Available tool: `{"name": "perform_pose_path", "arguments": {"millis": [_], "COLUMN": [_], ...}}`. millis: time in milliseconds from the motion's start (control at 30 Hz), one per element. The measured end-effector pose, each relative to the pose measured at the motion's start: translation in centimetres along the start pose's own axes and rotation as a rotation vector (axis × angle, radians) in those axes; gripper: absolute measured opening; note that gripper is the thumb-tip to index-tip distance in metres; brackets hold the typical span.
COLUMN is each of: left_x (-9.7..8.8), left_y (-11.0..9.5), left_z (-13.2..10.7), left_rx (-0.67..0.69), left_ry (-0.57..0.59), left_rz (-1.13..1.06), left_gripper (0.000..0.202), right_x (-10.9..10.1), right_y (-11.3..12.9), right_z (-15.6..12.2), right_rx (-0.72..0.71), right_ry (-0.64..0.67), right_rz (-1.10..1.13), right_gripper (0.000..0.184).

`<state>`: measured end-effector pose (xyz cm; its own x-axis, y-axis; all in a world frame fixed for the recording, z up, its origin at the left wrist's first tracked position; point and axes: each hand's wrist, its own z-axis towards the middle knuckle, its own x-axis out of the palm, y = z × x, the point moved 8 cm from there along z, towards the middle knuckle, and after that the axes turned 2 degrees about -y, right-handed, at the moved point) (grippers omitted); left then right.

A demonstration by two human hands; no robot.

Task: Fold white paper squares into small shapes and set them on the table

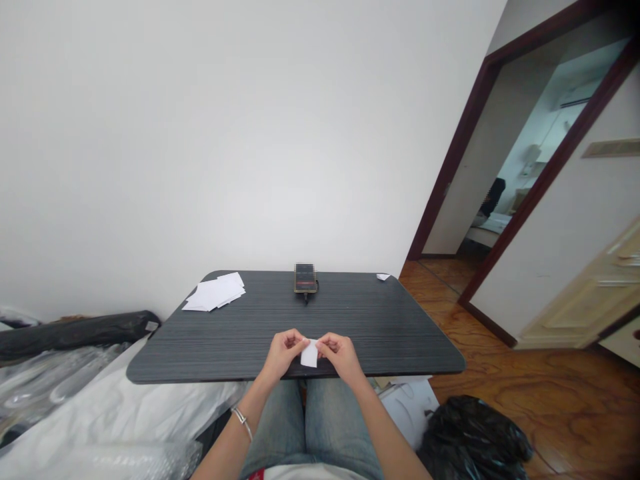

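Note:
My left hand [284, 350] and my right hand [340, 352] are close together over the near edge of the dark table [380, 327]. Both pinch a small white piece of paper [309, 355] between their fingertips, the left at its upper left corner and the right at its upper right. The paper hangs down between them. A silver bracelet [242, 419] is on my left wrist.
A loose stack of white papers [216, 292] lies at the table's far left. A phone [305, 277] with a cable stands at the far middle, a paper scrap [383, 276] at the far right. Plastic wrapping [75, 407] sits left, a black bag [475, 440] right.

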<state>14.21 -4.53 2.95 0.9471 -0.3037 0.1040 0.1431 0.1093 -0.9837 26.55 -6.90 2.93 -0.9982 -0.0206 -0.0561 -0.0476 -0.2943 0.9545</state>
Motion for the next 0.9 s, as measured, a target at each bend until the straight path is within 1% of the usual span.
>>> {"name": "perform_pose_path", "arguments": {"millis": [200, 333, 533, 667, 833, 900], "left_x": [0.3, 0.6, 0.4, 0.4, 0.4, 0.6], "left_y": [-0.1, -0.6, -0.9, -0.9, -1.1, -0.8], "left_z": [0.0, 0.0, -0.2, -0.3, -0.1, 0.0], "left_rx": [0.000, 0.021, 0.064, 0.078, 0.089, 0.074], "left_ry": [0.038, 0.070, 0.075, 0.072, 0.058, 0.078], "left_rz": [0.025, 0.064, 0.092, 0.154, 0.177, 0.150], "left_gripper": [0.022, 0.025, 0.025, 0.027, 0.036, 0.034], "right_x": [-0.2, -0.5, -0.3, -0.2, -0.6, -0.8], "right_y": [0.3, 0.7, 0.9, 1.1, 0.9, 1.0], "right_z": [-0.1, -0.2, -0.2, -0.2, -0.3, -0.3], "right_rx": [-0.039, -0.072, -0.084, -0.091, -0.086, -0.093], "right_ry": [-0.024, -0.032, 0.001, 0.006, -0.036, -0.056], "right_rz": [-0.064, -0.048, -0.041, -0.050, -0.037, -0.046], "right_gripper": [0.018, 0.019, 0.019, 0.020, 0.019, 0.019]}}
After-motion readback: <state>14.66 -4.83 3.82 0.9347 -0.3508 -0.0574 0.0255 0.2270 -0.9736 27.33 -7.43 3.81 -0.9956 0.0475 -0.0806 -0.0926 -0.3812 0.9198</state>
